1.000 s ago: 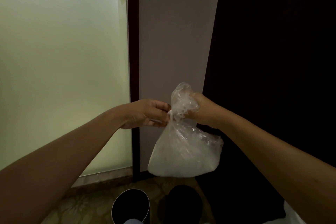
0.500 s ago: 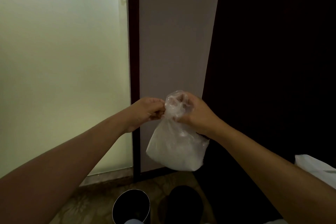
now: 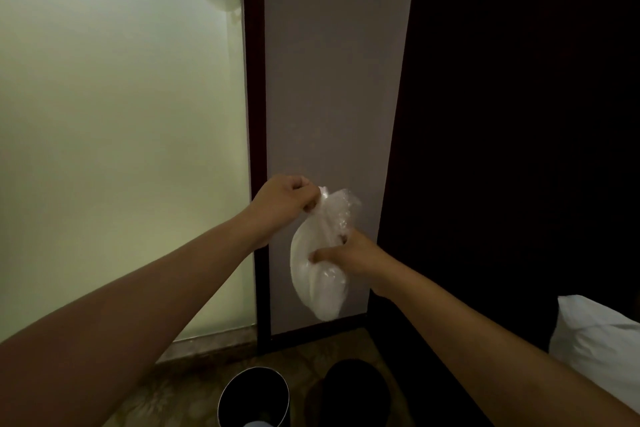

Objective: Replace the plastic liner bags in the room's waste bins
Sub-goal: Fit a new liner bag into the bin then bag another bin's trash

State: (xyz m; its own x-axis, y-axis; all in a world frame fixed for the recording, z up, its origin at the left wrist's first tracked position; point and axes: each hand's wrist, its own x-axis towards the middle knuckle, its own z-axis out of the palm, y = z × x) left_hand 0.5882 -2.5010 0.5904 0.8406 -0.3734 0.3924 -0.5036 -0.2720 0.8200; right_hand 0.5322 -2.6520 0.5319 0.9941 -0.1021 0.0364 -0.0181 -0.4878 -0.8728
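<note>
The fingers of the left hand (image 3: pixel 284 199) are curled tight round the gathered neck of a clear plastic liner bag (image 3: pixel 320 267), and those of the right hand (image 3: pixel 349 253) are closed in a pinch on the bag's side, lower down. The bag is thus held in the air between the two hands, in front of a pale wall panel (image 3: pixel 332 80), with its long axis running nearly upright, from the twisted neck at the left hand down to its rounded bottom below the right hand. Whitish contents appear to be held inside, though what they are cannot be told. The neck is judged to be the part on which the coming move turns; it lies at the left hand, up and to the left of the right hand. On the floor (image 3: pixel 194 388) below, well apart from the bag, a dark round waste bin (image 3: pixel 254 399) stands open with no liner visible at its rim. Just beside it a second dark round shape (image 3: pixel 349 388) is seen, too dim to identify. A white pillow (image 3: pixel 599 340) lies at the right edge.
</note>
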